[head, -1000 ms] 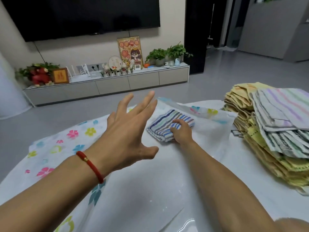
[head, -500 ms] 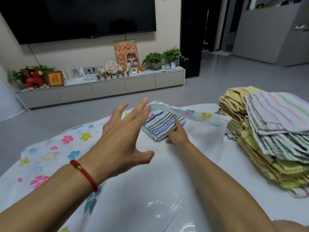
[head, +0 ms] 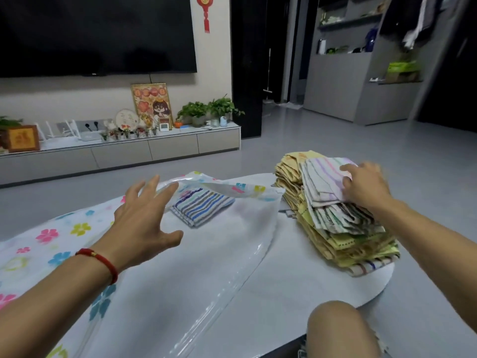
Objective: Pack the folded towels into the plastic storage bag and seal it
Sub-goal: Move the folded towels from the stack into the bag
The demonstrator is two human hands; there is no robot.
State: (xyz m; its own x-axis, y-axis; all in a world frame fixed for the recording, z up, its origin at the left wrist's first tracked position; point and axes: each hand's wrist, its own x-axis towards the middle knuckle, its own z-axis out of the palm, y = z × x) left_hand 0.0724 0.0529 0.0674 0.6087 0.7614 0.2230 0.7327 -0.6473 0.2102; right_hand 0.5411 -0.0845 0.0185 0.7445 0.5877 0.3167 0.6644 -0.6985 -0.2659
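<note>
One plastic storage bag (head: 77,228), white with coloured flower prints, lies flat across the white surface (head: 296,275) from 9 o'clock toward the centre, its mouth raised at about 12 o'clock. The left hand (head: 144,218), with one red bracelet (head: 102,260) on its wrist, hovers over the bag with fingers spread and straight; its fingertips (head: 171,187) reach the lifted upper flap of the mouth, though whether they touch it cannot be told. Just past that hand, at 12 o'clock, one folded striped towel (head: 204,206) lies inside the bag's mouth, partly under the flap. At 3 o'clock, beside the bag on the same surface, stands one tall stack of folded towels (head: 343,228), too many to count, mostly yellow below and striped above. The right hand (head: 366,187) rests on top of this stack, its fingers curled over the edge of the topmost pale striped towel (head: 322,179); motion blur hides how firmly it grips. One bare knee (head: 340,329) shows at 5 o'clock.
</note>
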